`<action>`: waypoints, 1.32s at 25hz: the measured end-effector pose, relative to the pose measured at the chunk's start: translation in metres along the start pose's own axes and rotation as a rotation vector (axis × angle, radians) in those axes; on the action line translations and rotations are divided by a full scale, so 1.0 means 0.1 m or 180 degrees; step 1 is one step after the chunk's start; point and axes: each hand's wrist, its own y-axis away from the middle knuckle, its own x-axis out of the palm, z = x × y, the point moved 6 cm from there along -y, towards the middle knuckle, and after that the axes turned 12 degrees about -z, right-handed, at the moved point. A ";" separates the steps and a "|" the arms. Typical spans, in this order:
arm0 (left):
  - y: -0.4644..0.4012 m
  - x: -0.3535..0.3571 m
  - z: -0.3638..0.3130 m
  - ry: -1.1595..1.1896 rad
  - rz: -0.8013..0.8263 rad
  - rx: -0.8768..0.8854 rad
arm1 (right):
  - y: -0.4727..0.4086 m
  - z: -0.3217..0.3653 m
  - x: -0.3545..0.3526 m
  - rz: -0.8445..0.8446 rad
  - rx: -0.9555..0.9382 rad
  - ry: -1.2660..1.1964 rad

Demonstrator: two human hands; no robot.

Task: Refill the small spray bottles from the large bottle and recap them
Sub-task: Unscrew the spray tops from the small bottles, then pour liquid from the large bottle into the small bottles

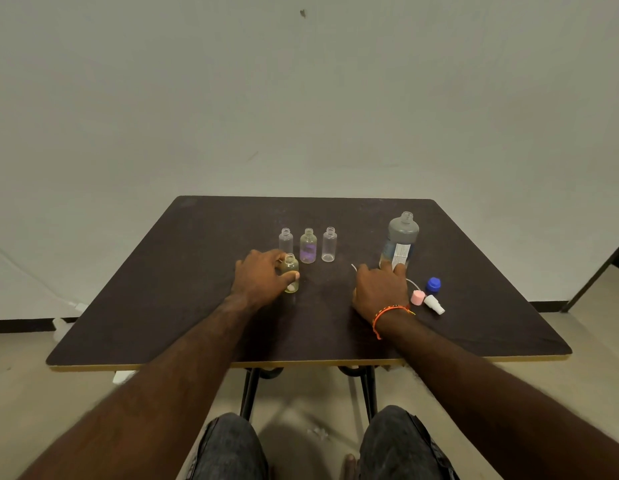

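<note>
Left hand grips yellowish small bottle upright.

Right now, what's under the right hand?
Right hand covers the tabletop; a thin white tube runs under it, its fingertips touch the large bottle. Anything else is hidden.

I am looking down at a dark brown table with rounded corners and a pale yellow edge band running along its near side. Black metal legs are showing beneath it, below where the hands are resting. A plain off-white wall is filling everything beyond the hands, carrying a small dark mark high up (whether stain or insect I cannot tell). A dark skirting strip is running along the wall's base out to the left of the hands. The beige floor is showing on both sides. Soft, even light is falling across the scene.
</note>
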 end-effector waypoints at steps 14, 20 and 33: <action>0.02 0.07 0.01 0.0110 -0.0006 -0.0047 | 0.01 -0.06 -0.03 -0.0023 0.0143 -0.0210; 0.03 0.09 0.02 0.0174 0.0068 -0.0078 | -0.04 -0.17 -0.17 -0.0636 0.0182 -0.0376; 0.01 -0.07 -0.24 0.0291 -0.0640 0.0114 | -0.41 -1.22 -0.23 -0.0970 0.1042 -0.1366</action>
